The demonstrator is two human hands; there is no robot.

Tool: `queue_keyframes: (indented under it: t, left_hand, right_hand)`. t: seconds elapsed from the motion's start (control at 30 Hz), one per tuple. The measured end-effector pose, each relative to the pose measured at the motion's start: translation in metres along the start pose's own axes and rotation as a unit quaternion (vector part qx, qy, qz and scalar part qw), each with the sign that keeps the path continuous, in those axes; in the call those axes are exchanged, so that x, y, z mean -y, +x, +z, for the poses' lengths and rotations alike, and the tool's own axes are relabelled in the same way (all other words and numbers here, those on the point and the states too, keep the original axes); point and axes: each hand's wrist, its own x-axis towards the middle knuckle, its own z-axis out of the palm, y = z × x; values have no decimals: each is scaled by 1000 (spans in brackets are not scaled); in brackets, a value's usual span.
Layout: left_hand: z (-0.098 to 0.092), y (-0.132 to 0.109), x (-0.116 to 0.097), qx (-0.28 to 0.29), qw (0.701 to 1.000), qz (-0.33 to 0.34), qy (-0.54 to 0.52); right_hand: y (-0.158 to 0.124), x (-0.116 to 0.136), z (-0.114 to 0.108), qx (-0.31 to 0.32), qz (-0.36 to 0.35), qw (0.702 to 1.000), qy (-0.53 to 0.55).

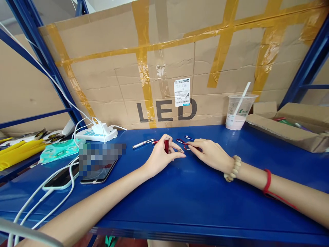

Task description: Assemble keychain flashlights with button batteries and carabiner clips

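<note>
My left hand (161,155) rests on the blue shelf (185,195) with its fingers closed round a small dark red cylinder (166,144) held upright. A tiny dark part sits at its fingertips (180,151). My right hand (209,152) lies just to the right, fingers pinched on a small red clip (183,142). A blue clip (188,137) lies just behind it. A silver pen-shaped tool (142,143) lies to the left of my left hand, with a red piece (155,141) beside it.
Two phones (99,171) (60,178) lie at the left with white cables and a white power strip (96,134). A plastic cup with a straw (239,111) and an open cardboard box (290,127) stand at the right. Taped cardboard marked LED forms the back wall.
</note>
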Motion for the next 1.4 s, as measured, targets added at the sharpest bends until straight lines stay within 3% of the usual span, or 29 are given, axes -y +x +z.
queue_keyframes:
  t: [0.1,0.2,0.33,0.47,0.57,0.73,0.9,1.13,1.4]
  left_hand:
    - [-1,1,-1,20,999,-14,-27]
    - [0,0,-3,46,996,-47,-59]
    - [0,-2,-8,72,989,-78,-101]
    - [0,-3,-10,93,985,-81,-124]
    - [1,-2,-8,77,986,-89,-121]
    - [0,-2,-1,57,995,-26,-76]
    - [-1,-6,0,60,998,-13,19]
    - [-8,-3,2,76,973,126,179]
    - [-10,-3,7,71,955,180,223]
  right_hand:
    - [0,-5,0,-9,10,1000,-8]
    - [1,-1,-3,-65,-52,991,106]
    - [0,12,-9,-66,-142,963,221]
    - [-2,19,-11,-61,-111,957,263]
    - [-4,21,-11,-73,-87,960,256]
    - [-3,18,-13,-137,-23,959,249]
    - [-2,15,-19,-197,19,952,235]
    - [-4,19,-24,-147,-75,959,229]
    - [-4,19,-23,-117,-54,961,245]
